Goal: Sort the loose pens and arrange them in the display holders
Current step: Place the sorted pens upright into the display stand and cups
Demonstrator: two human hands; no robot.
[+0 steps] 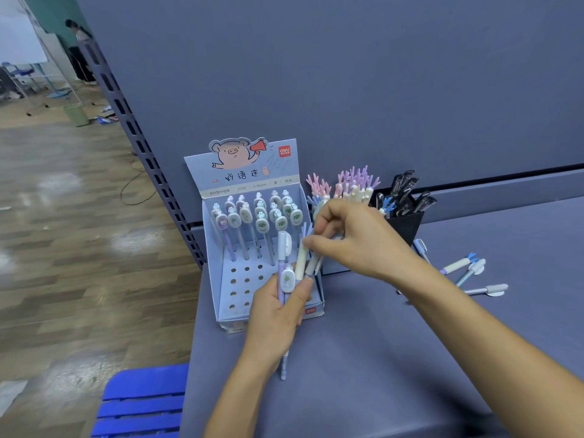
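Plastic pens [286, 279], judged light, stiff and slick, are being gripped as a bundle of about four in the curled left hand [278, 314], in front of the box [240, 289]. A cream pen [301, 260] is being pinched near its top by the right hand [357, 241]. The barrel is being judged the safer hold, since the ornamented tops look fragile. Three loose pens [474, 270] are lying on the table [379, 343], with a fourth partly hidden by the arm. Two holders are being counted: the box and a black cup [404, 226].
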